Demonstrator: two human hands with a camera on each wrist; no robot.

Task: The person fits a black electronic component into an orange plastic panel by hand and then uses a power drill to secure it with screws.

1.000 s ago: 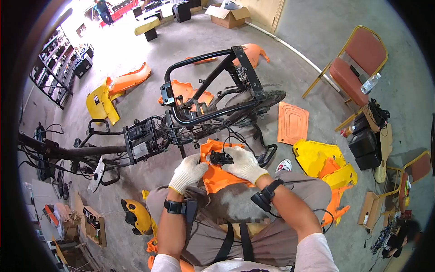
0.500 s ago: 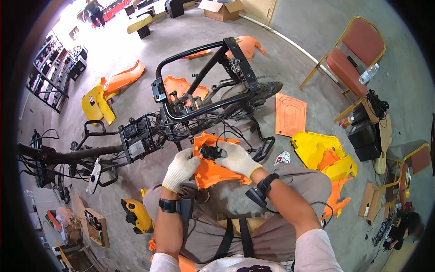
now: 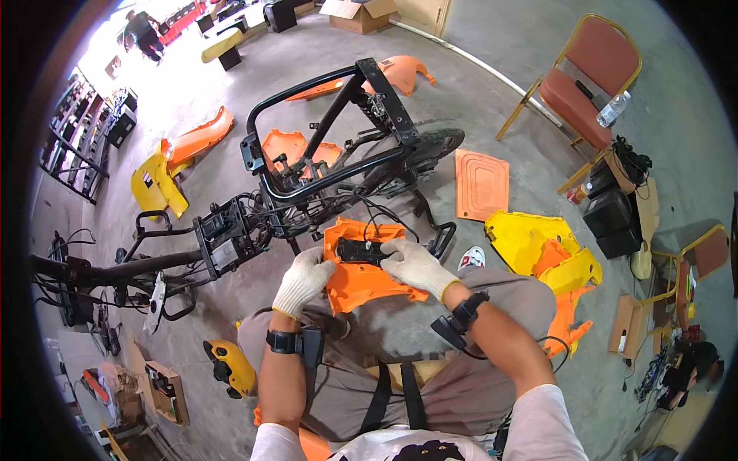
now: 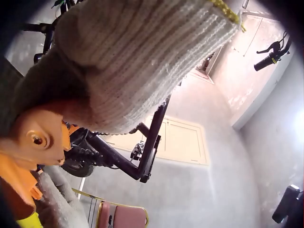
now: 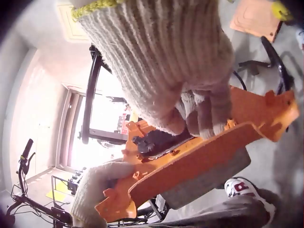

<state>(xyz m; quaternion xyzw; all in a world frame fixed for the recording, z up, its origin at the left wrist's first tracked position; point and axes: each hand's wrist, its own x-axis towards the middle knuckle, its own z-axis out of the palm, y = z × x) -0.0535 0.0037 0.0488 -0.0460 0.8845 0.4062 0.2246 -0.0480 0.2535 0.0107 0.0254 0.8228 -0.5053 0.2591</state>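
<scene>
An orange plastic panel is held above the person's lap, in front of the stripped motorbike frame. My gloved left hand grips the panel's left edge; the left wrist view shows a tab with a hole beside that glove. An oblong black part lies along the panel's recess. At its right end, my gloved right hand holds it with bent fingers. The glove hides that end of the part. Thin black cables run from the frame down behind the panel.
Yellow panels and a flat orange cover lie on the floor at right. A yellow helmet-like piece rests at lower left. Red chairs and black boxes stand at right. Another person is far back.
The black part has turned from a tilted position to lying lengthwise in the panel's recess. My right hand has shifted to its right end. The left hand keeps its grip on the panel.
</scene>
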